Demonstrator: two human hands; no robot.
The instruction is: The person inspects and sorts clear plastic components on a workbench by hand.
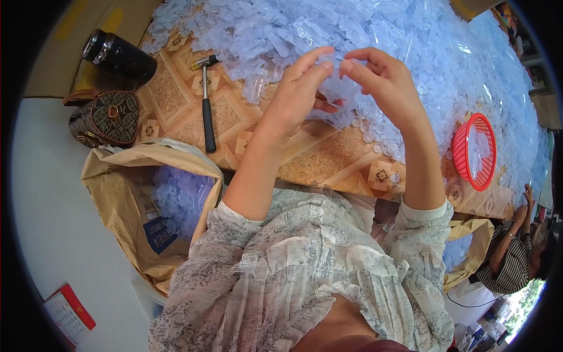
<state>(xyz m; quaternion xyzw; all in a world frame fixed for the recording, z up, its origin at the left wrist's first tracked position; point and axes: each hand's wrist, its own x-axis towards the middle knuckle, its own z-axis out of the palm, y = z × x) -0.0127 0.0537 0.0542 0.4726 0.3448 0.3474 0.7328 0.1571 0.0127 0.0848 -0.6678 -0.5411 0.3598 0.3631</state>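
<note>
Over the near edge of the clear plastic pieces (264,41) heaped on the table, my two hands meet fingertip to fingertip. My left hand (298,94) pinches a small clear plastic piece (336,63) between thumb and forefinger. From the other side my right hand (387,82) closes thumb and forefinger on the same piece. Its exact shape is hard to make out against the bluish heap. Small round clear caps (375,141) lie scattered below my right hand, by the table's near edge.
A hammer (207,111), a dark bottle (126,58) and a patterned pouch (111,117) are on the left. An open paper sack (111,188) holds plastic pieces. A red basket (463,152) stands right, near another sack (484,234) and a person in stripes (507,261).
</note>
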